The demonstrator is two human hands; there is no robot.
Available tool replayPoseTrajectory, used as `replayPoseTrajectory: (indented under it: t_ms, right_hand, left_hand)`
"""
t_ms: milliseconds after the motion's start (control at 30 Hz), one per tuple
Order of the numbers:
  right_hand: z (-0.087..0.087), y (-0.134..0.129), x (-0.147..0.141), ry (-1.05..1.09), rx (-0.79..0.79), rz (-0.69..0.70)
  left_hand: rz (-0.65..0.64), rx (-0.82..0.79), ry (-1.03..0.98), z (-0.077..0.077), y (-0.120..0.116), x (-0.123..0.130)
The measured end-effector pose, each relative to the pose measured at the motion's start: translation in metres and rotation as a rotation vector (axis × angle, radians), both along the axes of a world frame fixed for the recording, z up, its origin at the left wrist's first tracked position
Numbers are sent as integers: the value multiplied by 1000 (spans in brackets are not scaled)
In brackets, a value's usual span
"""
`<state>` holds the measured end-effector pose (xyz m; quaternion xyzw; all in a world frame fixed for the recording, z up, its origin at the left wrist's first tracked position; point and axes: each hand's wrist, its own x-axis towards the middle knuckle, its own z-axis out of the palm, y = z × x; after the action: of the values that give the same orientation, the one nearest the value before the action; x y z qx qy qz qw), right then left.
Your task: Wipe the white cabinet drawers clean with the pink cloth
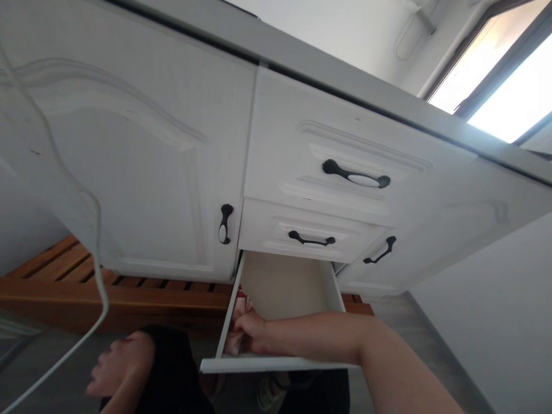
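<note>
My right hand (pixel 254 332) reaches from the right into the pulled-out bottom drawer (pixel 284 282). Its fingers close on a crumpled pink-and-white cloth (pixel 235 342) with a bit of red, lying against the drawer's left wall. Whether it is a towel or some other fabric I cannot make out. My left hand (pixel 123 365) rests by my dark-clothed knee at the lower left, its fingers loosely extended and holding nothing. My right forearm crosses over the drawer front (pixel 276 363) and hides part of it.
White cabinet doors and two shut drawers with dark handles (pixel 356 174) stand above and beside the drawer. A wooden slatted bench (pixel 172 302) runs under the cabinet. A white cable (pixel 98 253) hangs at the left. A window (pixel 495 69) is at the upper right.
</note>
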<state>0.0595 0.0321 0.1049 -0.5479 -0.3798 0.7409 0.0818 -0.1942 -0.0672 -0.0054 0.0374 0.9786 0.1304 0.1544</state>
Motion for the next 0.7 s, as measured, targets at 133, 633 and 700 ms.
replayPoseTrajectory:
  t_ms: [133,633,700]
  right_hand:
    - [28,1,22,57,-80,87]
    - [92,14,2,446,360,1126]
    - [101,18,31,512,433,1096]
  left_hand:
    - [-19,30,3,0,3,3]
    - [-12,-34,17,-6,-8,-3]
    - [-9,-42,14,-3,-8,-3]
